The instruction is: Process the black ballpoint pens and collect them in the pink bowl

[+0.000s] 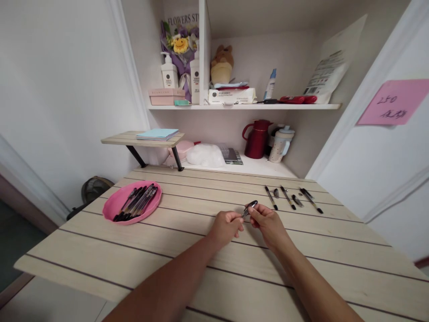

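While we pinch a pen cap (250, 208) between narrowed fingers (264, 209), steadiness matters.
Our left hand (225, 227) and right hand (268, 223) should keep its ends aligned.

A plain white wall (60, 67) rises on the left, and a pink paper note (395, 102) is stuck to the white surface (395, 165) on the right. Between them stands a white recessed shelf unit (251, 107), its upper part split by an upright divider (202, 53). The pale desk (191, 201), striped with dark lines, abuts it, below a small wooden riser (117, 137) on black legs. Pale floor (56, 295) shows at lower left; the light is soft
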Demonstrator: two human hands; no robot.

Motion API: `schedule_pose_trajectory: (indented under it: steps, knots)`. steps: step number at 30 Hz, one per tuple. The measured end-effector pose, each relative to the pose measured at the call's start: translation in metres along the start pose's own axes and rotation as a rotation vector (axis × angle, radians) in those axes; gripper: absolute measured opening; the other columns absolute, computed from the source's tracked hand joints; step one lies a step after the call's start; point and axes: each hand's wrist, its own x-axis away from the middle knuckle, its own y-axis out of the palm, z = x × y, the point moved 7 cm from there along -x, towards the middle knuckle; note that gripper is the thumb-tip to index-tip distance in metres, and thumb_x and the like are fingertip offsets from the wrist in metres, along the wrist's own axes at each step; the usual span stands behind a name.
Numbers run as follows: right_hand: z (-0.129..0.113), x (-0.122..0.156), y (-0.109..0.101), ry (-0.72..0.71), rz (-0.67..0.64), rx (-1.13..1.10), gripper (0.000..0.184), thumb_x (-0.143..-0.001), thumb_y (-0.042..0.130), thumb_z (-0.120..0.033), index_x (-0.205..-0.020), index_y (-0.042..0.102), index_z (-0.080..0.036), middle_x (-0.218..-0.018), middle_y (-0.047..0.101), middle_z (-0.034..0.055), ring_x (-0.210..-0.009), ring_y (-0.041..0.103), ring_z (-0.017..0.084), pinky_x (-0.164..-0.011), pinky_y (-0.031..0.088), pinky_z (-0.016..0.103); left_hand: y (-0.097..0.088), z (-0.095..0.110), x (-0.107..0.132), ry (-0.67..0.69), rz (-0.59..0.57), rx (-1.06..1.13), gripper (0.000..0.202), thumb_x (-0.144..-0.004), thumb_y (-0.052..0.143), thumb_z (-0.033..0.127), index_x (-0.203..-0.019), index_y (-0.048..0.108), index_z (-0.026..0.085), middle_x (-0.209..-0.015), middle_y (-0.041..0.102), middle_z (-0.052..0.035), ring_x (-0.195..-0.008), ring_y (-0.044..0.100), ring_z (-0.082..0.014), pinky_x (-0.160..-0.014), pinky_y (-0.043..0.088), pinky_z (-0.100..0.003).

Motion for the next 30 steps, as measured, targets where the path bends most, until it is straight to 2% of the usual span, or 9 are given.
schedule_pose_trajectory:
  steps: [7, 11, 14, 17, 20, 24, 26, 27, 30]
  knots:
    - [0.002, 0.003, 0.004, 0.024, 0.015, -0.022, 0.033, -0.06, 0.072, -0.045, -0.068, 0.059, -0.016, -0.051, 0.05, -0.0043, -0.044, 0.04, 0.007, -0.043, 0.029, 0.02, -0.001, -0.002, -0.004, 0.053, 0.031, -0.076, 0.022, -0.075, 0.049, 0.027, -0.076, 0.065, 0.013, -0.056, 0.054, 0.0007, -0.04, 0.04, -0.0051, -0.039, 0.03, -0.017]
    - [0.0, 0.005, 0.008, 0.038, -0.033, -0.049, 0.037, -0.063, 0.069, -0.045, -0.085, 0.061, -0.017, -0.062, 0.057, -0.0016, -0.047, 0.044, 0.007, -0.043, 0.032, 0.02, -0.004, 0.001, -0.003, 0.049, 0.059, -0.025, 0.022, -0.075, 0.049, 0.028, -0.08, 0.064, 0.013, -0.059, 0.055, 0.0009, -0.041, 0.042, -0.0047, -0.04, 0.033, -0.016]
    - [0.003, 0.003, 0.005, 0.007, -0.01, 0.045, 0.04, -0.062, 0.069, -0.046, -0.088, 0.061, -0.017, -0.07, 0.061, 0.0008, -0.045, 0.044, 0.007, -0.042, 0.031, 0.021, -0.014, 0.008, -0.004, 0.042, 0.142, 0.028, 0.023, -0.073, 0.05, 0.027, -0.087, 0.063, 0.014, -0.061, 0.055, 0.0013, -0.042, 0.043, -0.0047, -0.04, 0.033, -0.016]
    - [0.012, 0.001, 0.002, -0.03, -0.019, 0.24, 0.03, -0.064, 0.065, -0.046, -0.076, 0.063, -0.018, -0.058, 0.057, -0.0013, -0.044, 0.04, 0.009, -0.043, 0.031, 0.023, -0.037, 0.02, -0.006, 0.027, 0.293, 0.039, 0.025, -0.071, 0.051, 0.024, -0.091, 0.063, 0.013, -0.06, 0.055, 0.0009, -0.044, 0.046, -0.0066, -0.042, 0.035, -0.017]
    - [0.022, -0.001, 0.001, -0.056, -0.062, 0.382, 0.025, -0.065, 0.063, -0.042, -0.073, 0.066, -0.019, -0.051, 0.054, -0.0023, -0.045, 0.041, 0.011, -0.045, 0.031, 0.024, -0.078, 0.04, -0.006, 0.052, 0.42, -0.03, 0.027, -0.07, 0.054, 0.024, -0.092, 0.065, 0.014, -0.062, 0.058, -0.0001, -0.048, 0.048, -0.0082, -0.046, 0.036, -0.018]
    - [0.023, -0.002, 0.0, -0.129, -0.083, 0.562, 0.025, -0.063, 0.062, -0.041, -0.074, 0.068, -0.02, -0.062, 0.064, 0.0007, -0.055, 0.052, 0.016, -0.051, 0.039, 0.026, -0.167, 0.077, 0.02, 0.115, 0.656, -0.458, 0.024, -0.069, 0.055, 0.021, -0.09, 0.068, 0.018, -0.077, 0.067, -0.0026, -0.064, 0.056, -0.0125, -0.057, 0.039, -0.02]
    - [0.023, -0.002, 0.001, -0.149, -0.089, 0.612, 0.026, -0.063, 0.061, -0.042, -0.075, 0.068, -0.021, -0.067, 0.067, 0.0022, -0.061, 0.057, 0.019, -0.056, 0.042, 0.027, -0.217, 0.086, 0.044, -0.006, 0.808, -0.726, 0.025, -0.071, 0.053, 0.02, -0.091, 0.069, 0.02, -0.085, 0.068, -0.0032, -0.074, 0.059, -0.0147, -0.062, 0.039, -0.021]
    - [0.023, -0.002, 0.002, -0.156, -0.097, 0.643, 0.026, -0.064, 0.06, -0.043, -0.075, 0.068, -0.021, -0.068, 0.068, 0.0025, -0.064, 0.058, 0.02, -0.058, 0.043, 0.028, -0.24, 0.085, 0.057, -0.117, 0.858, -0.829, 0.025, -0.072, 0.053, 0.021, -0.091, 0.069, 0.022, -0.086, 0.069, -0.0026, -0.076, 0.059, -0.0153, -0.062, 0.039, -0.022]
    - [0.024, -0.001, 0.005, -0.179, -0.139, 0.745, 0.027, -0.069, 0.055, -0.043, -0.079, 0.068, -0.022, -0.075, 0.07, 0.0031, -0.071, 0.061, 0.022, -0.065, 0.045, 0.03, -0.289, 0.079, 0.091, -0.274, 0.937, -0.898, 0.02, -0.072, 0.052, 0.021, -0.083, 0.069, 0.022, -0.076, 0.069, -0.0046, -0.073, 0.061, -0.0188, -0.061, 0.038, -0.025]
